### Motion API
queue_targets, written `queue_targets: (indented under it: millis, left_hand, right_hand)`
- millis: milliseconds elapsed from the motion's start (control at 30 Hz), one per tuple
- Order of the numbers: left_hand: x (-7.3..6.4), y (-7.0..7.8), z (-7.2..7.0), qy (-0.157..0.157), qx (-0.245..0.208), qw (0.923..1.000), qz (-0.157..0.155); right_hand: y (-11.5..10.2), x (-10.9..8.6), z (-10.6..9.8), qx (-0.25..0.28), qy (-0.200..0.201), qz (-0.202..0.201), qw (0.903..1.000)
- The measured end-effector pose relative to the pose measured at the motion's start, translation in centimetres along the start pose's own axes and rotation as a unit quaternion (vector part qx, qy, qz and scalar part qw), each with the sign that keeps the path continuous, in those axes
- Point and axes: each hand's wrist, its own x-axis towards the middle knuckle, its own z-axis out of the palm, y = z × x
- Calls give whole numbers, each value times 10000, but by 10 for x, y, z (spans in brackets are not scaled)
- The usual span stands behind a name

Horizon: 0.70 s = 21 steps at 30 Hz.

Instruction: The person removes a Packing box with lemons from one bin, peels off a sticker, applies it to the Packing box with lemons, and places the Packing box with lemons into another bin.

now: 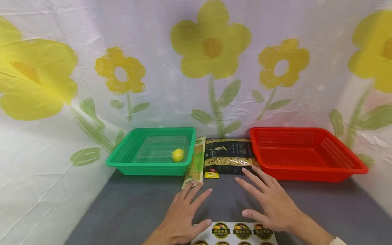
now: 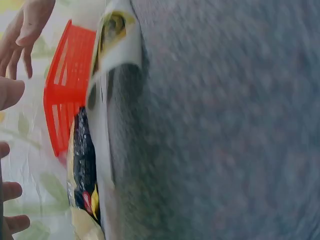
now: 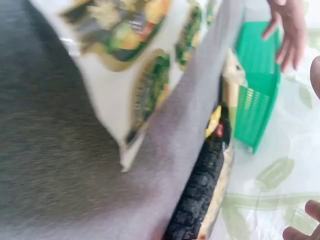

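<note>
Both hands hover over the grey table with fingers spread and hold nothing. My left hand [image 1: 183, 216] is above the left edge of a white sheet of round fruit stickers [image 1: 237, 233]. My right hand [image 1: 271, 200] is above the sheet's right side, its fingertips toward a black pasta bag [image 1: 228, 153]. A long green-and-tan packet [image 1: 196, 163] lies beyond the left fingertips. By the bag's near edge sits a small yellow packet [image 1: 211, 175]. In the left wrist view the sticker sheet [image 2: 120, 37] has a curled edge.
A green basket [image 1: 150, 169] at back left holds a clear plastic container [image 1: 159, 146] and a yellow ball-like item [image 1: 178, 155]. A red basket [image 1: 309, 173] stands at back right. Behind everything hangs a flowered cloth [image 1: 171, 102].
</note>
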Motion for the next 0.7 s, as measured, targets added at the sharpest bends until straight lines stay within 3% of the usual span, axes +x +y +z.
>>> queue_targets:
  millis: [133, 267, 400, 500, 600, 700]
  left_hand:
    - [1, -9, 2, 538, -741, 9942, -560]
    - [10, -21, 1, 1541, -1261, 9754, -949]
    - [24, -36, 5, 2678, -1716, 9422, -1054]
    - [31, -48, 8, 3295, -2013, 9135, -1282]
    - [35, -56, 7, 3585, -2319, 8849, -1861]
    - [39, -63, 4, 3718, -2766, 8507, -2482]
  right_hand:
    - [2, 12, 5, 231, 357, 13, 9991]
    - [2, 30, 9, 412, 530, -46, 9977]
    - [1, 48, 7, 681, 418, -52, 9968]
    - [-3, 62, 3, 1402, 250, 270, 9894]
    - [-9, 76, -1, 2384, 92, 789, 9679]
    - [-14, 90, -4, 3167, 32, 1206, 9408]
